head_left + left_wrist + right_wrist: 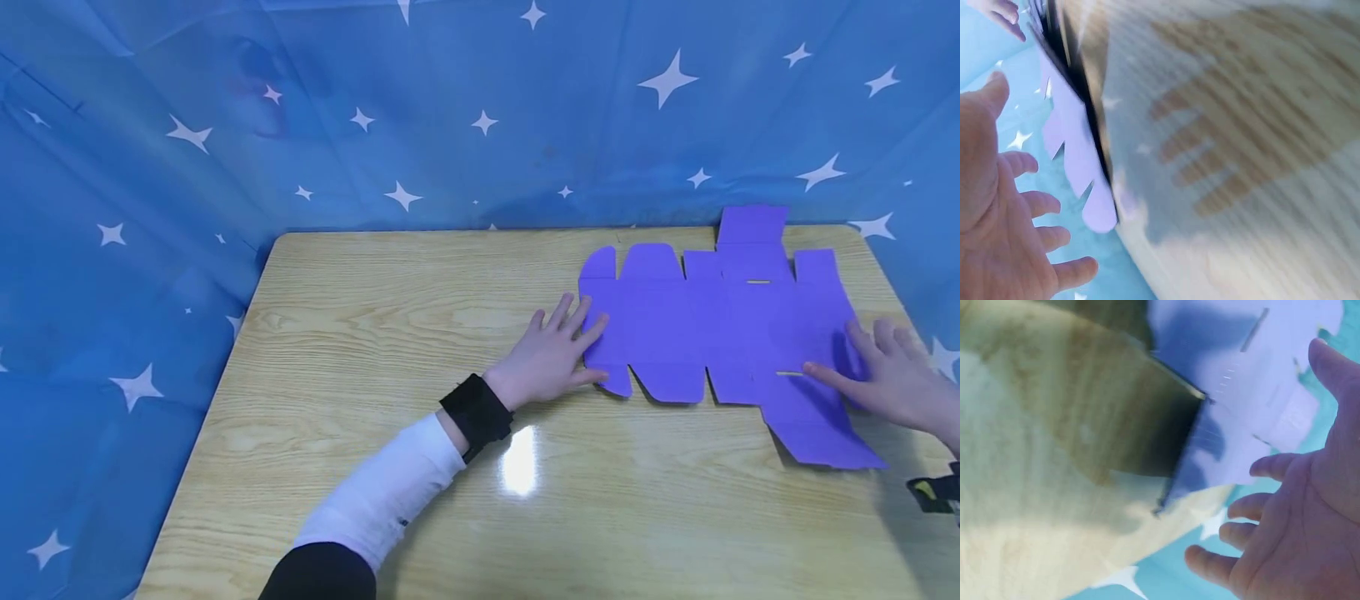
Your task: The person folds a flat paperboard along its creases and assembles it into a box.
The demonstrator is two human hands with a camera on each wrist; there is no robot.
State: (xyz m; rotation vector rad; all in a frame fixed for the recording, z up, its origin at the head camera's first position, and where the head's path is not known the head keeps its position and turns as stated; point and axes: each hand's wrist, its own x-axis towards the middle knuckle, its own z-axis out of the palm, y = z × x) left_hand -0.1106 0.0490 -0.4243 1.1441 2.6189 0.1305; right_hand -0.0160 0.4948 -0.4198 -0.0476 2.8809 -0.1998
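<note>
A flat purple cardboard box blank (pixel 660 325), unfolded with flaps along its edges and small slits, lies at the right of the wooden table. At its left edge is my left hand (pixel 551 354), fingers spread and nothing gripped. My right hand (pixel 900 375) is over the right edge, thumb extended toward a slit and fingers apart. In the left wrist view, the left hand (pixel 1007 219) appears held off the tabletop, beside the blank's flaps (pixel 1082 150). The right wrist view has the right palm (pixel 1310 512) near the blank's underlit corner (pixel 1216 437); contact is unclear.
The light wood table (pixel 360 333) extends to the left and front of the blank. Behind it hangs a blue cloth (pixel 450 108) with white stars. One flap (pixel 753 223) reaches past the table's back edge. The lower right flap (pixel 825 446) lifts slightly.
</note>
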